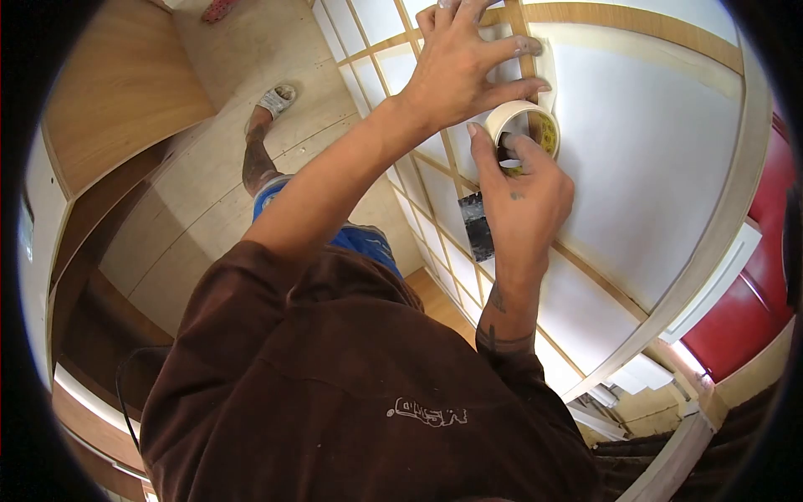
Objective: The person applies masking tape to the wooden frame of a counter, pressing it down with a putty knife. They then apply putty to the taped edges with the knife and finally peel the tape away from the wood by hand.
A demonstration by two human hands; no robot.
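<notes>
In my right hand (pixel 529 188) is a roll of masking tape (pixel 548 134), with the fingers inside its core and the thumb at its near edge. A flat black, putty-knife-like piece (pixel 477 227) shows beside that hand; whether I grip it is hidden. My left hand (pixel 460 63) is spread over the wooden lattice, fingers apart, its thumb and a fingertip near a pale strip of tape (pixel 546 71). Both hands are against a panel of wooden strips (pixel 631 280) and white panes (pixel 644 159).
Below is a plywood floor (pixel 226 197), where my sandalled foot (pixel 278 99) stands. A wooden cabinet (pixel 125 71) is at the left. Beyond the panel's curved edge are a red surface (pixel 736 322) and white boards (pixel 640 374). A patterned reddish item (pixel 217 10) appears at the top.
</notes>
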